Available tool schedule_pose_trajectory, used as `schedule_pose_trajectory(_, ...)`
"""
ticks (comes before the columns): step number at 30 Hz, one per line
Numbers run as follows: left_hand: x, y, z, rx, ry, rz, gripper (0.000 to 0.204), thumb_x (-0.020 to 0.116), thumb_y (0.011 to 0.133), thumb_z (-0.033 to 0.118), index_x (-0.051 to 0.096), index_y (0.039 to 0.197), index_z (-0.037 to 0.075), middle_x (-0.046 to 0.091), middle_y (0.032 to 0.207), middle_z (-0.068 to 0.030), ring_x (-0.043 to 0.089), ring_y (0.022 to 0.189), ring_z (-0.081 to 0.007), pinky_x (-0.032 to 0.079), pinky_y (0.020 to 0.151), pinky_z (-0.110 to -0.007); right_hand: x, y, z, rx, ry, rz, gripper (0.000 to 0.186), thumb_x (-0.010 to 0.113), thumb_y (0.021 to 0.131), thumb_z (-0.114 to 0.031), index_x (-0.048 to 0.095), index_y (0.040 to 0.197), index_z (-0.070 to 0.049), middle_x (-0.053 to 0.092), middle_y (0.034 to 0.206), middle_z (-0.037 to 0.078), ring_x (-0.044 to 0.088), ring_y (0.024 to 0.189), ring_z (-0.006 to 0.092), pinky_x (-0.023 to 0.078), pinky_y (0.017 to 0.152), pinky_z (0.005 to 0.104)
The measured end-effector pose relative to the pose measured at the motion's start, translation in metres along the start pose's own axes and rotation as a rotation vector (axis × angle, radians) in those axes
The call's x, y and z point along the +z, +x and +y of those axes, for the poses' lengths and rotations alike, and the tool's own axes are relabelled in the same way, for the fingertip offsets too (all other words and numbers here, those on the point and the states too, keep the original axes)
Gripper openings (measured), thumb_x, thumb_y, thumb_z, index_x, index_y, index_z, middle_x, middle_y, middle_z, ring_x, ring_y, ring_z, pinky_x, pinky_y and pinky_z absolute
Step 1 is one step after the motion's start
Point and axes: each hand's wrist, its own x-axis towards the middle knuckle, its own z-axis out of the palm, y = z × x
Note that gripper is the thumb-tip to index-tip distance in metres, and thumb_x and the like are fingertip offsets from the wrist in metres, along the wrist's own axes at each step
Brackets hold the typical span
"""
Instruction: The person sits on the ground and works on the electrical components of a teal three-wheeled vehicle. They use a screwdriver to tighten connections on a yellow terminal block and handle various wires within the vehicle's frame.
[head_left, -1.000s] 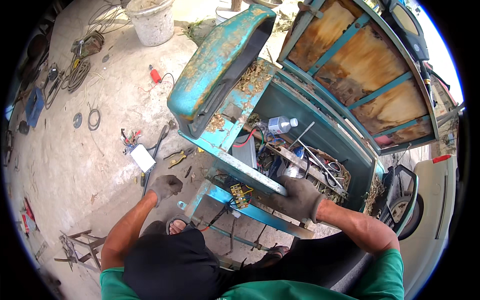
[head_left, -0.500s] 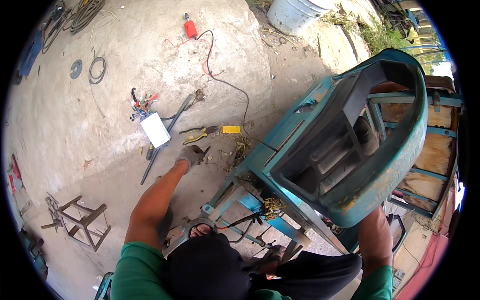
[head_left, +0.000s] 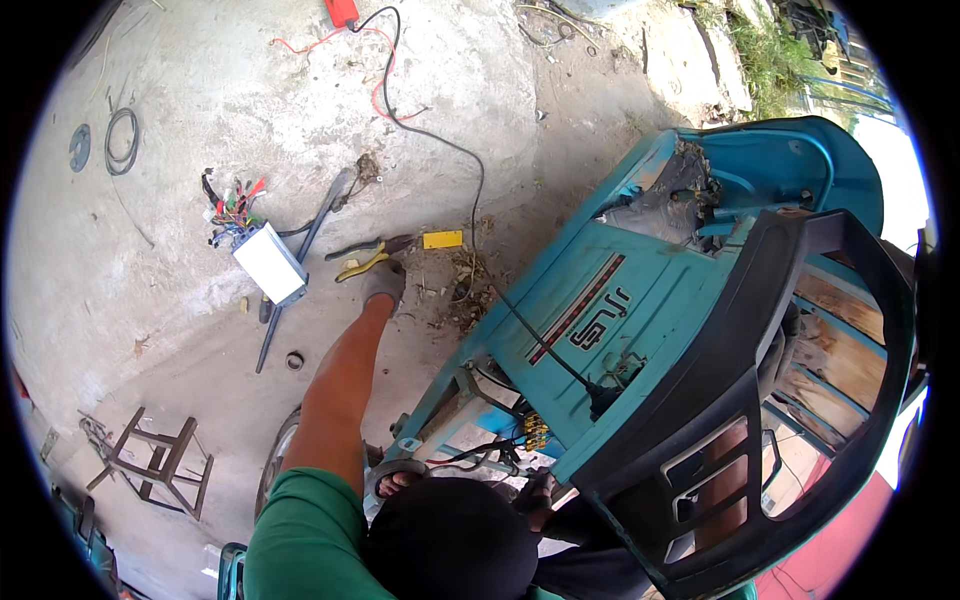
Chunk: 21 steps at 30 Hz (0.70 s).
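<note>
One pair of pliers [head_left: 362, 268] lies on the ground [head_left: 200, 340], yellow-trimmed handles spread, between a white box [head_left: 271, 262] and a yellow block [head_left: 442, 239]. Left hand [head_left: 383, 284], gloved, is down at the lower handle — fingers mostly hidden, so contact or grasp cannot be told. Right hand [head_left: 784, 345] is partly hidden behind the black frame [head_left: 715, 375]; its forearm shows through the slots. Cannot tell whether it grips. Loose wires [head_left: 240, 212] fan from the box, which rests across a dark bar [head_left: 328, 205]. Black cable [head_left: 478, 178] runs to the teal body [head_left: 600, 260] — a terminal block [head_left: 536, 432] sits near its lower edge.
</note>
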Motion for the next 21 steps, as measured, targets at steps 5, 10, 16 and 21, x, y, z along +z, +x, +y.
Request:
schedule_pose_trajectory(5, -0.003, 0.005, 0.032, -0.061, 0.101, 0.021, 0.027, 0.060, 0.093, 0.035, 0.076, 0.105, 0.018, 0.073, 0.106, -0.0160, 0.070, 0.100, -0.0371, 0.055, 0.087, -0.047, -0.017, -0.012, -0.003, 0.038, -0.066, 0.044, 0.026, 0.051, 0.102, -0.015, 0.061, 0.118, 0.004, 0.064, 0.108, 0.010, 0.059, 0.095, 0.0144, 0.048, 0.088, 0.0294)
schedule_pose_trajectory(10, 0.014, 0.002, 0.041, -0.192, 0.051, 0.106, 0.026, 0.059, 0.094, 0.036, 0.070, 0.104, 0.014, 0.073, 0.103, -0.0169, 0.070, 0.098, -0.0381, 0.054, 0.084, -0.050, -0.014, -0.011, -0.009, 0.058, -0.085, 0.025, 0.026, 0.051, 0.102, -0.015, 0.061, 0.118, 0.003, 0.064, 0.107, 0.010, 0.059, 0.095, 0.0144, 0.048, 0.088, 0.0292)
schedule_pose_trajectory(16, 0.021, -0.001, 0.050, -0.166, 0.117, 0.101, 0.025, 0.057, 0.095, 0.032, 0.063, 0.107, 0.011, 0.073, 0.099, -0.0202, 0.070, 0.096, -0.0385, 0.053, 0.081, -0.052, -0.019, -0.009, -0.013, 0.073, -0.104, 0.032, 0.027, 0.051, 0.101, -0.015, 0.061, 0.118, 0.003, 0.065, 0.107, 0.010, 0.059, 0.094, 0.0143, 0.048, 0.087, 0.0290)
schedule_pose_trajectory(21, 0.022, 0.009, 0.041, 0.017, 0.231, 0.047, 0.020, 0.055, 0.095, 0.025, 0.061, 0.107, 0.010, 0.073, 0.096, -0.0208, 0.071, 0.094, -0.0386, 0.054, 0.080, -0.052, -0.019, -0.013, -0.009, 0.069, -0.101, 0.042, 0.027, 0.051, 0.101, -0.015, 0.061, 0.118, 0.003, 0.065, 0.106, 0.010, 0.059, 0.094, 0.0143, 0.048, 0.087, 0.0288)
